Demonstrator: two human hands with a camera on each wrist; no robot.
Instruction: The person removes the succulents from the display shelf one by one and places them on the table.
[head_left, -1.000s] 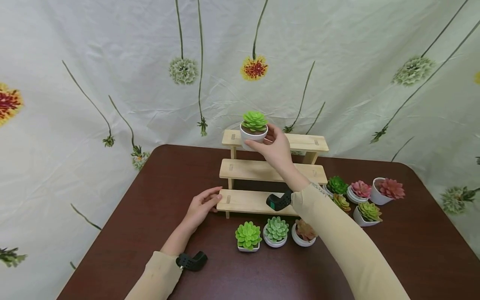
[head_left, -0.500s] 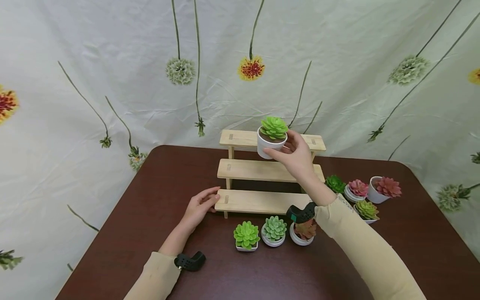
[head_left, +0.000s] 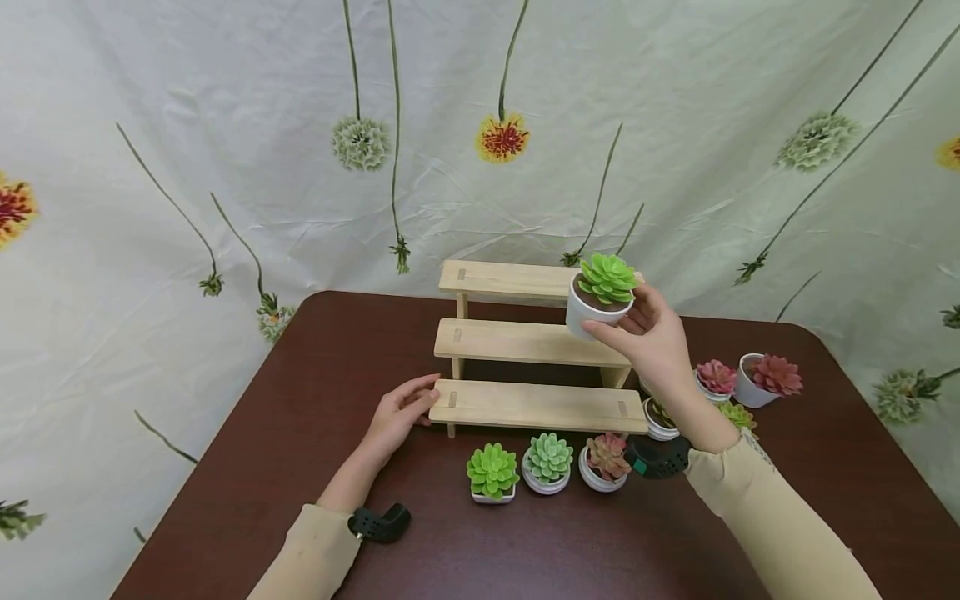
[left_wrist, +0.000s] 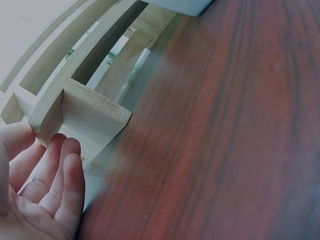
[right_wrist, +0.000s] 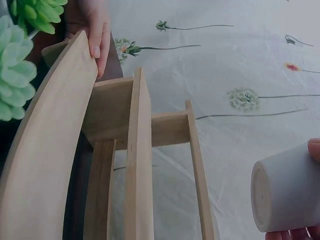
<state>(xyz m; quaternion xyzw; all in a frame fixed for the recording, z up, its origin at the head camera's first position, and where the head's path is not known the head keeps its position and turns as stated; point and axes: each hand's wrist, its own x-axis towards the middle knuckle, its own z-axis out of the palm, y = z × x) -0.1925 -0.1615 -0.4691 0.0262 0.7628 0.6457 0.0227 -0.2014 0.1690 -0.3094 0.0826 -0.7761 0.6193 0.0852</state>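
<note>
Up in the air by the right end of the slatted wooden stand [head_left: 525, 342], a round white pot [head_left: 588, 315] of green rosette leaves sits pinched in the right hand [head_left: 654, 342]. Relaxed fingers of the left hand [head_left: 401, 412] touch the stand's lowest step on the brown table [head_left: 300, 433].

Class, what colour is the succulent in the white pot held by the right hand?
Bright green succulent; head view shows it best.

Right hand [head_left: 651, 337] raised, fingers curled; left hand [head_left: 401, 414] flat.
</note>
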